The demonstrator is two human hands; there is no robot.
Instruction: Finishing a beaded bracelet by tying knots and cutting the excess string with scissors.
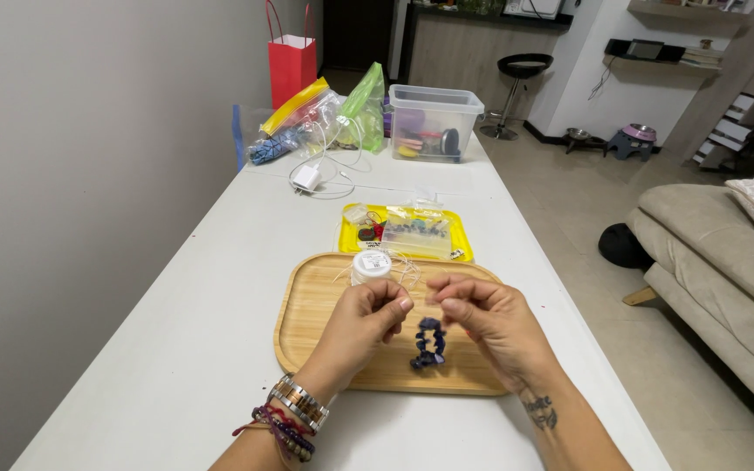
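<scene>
Nearest the camera, bracelets [288, 420] are noted on the left wrist. The left hand [361, 321] is pinched shut on a thin cord, thumb against forefinger. The right hand [492, 324] is likewise pinched on the cord's other end, at 3 o'clock from the left hand and just apart from it. A string of dark blue beads [429, 342] is seen hanging between the two hands, at about 5 o'clock from the left fingertips and 7 o'clock from the right, over the wooden tray [307, 305]; whether its lower end touches the tray cannot be told.

Judgement: the cord is best kept taut with both pinches held close to the beads and over the tray, so that a slipped bead would be caught.

A white spool [371, 264] stands on the tray at 12 o'clock from the left hand. Beyond it lie a yellow tray [346, 235] of small parts, a white charger [306, 178], bags [307, 122] and a clear box [435, 122].
</scene>
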